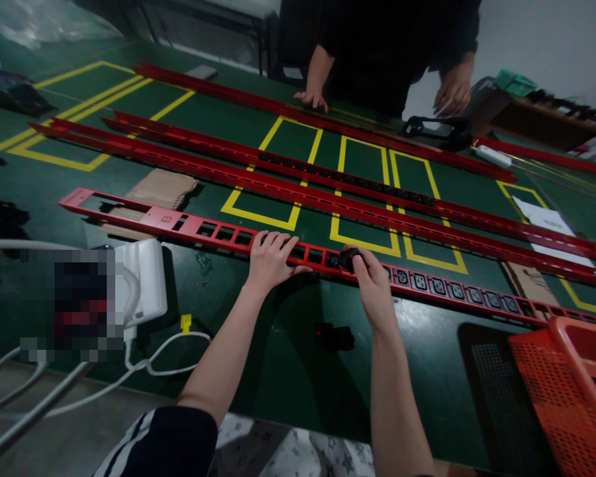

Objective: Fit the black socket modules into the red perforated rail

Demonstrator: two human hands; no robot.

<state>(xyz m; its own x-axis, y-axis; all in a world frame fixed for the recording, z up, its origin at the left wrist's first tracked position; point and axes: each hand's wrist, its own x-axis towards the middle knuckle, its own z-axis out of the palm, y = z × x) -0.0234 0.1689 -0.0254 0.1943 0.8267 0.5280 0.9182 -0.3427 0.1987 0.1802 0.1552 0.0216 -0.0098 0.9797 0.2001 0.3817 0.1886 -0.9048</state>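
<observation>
A long red metal rail [179, 224] with a row of rectangular cut-outs lies across the table in front of me. My left hand [271, 258] grips it near its middle, fingers over the far edge and thumb along the near side. Between thumb and fingers of my right hand [375, 278] is a black socket module [348, 258], held against the rail. To its right, several black power sockets [438, 285] sit in the cut-outs; one more socket [333, 260] shows just left of it. Cut-outs near my left hand are bare. A loose black part [334, 336] lies between my forearms.
An orange basket [541, 384] stands at the right edge. White power strips [146, 278] and cables are at left. More red rails [298, 192] lie beyond mine on the green, yellow-taped table. Cardboard [161, 189] is under my rail. Across the table stands another person [377, 59].
</observation>
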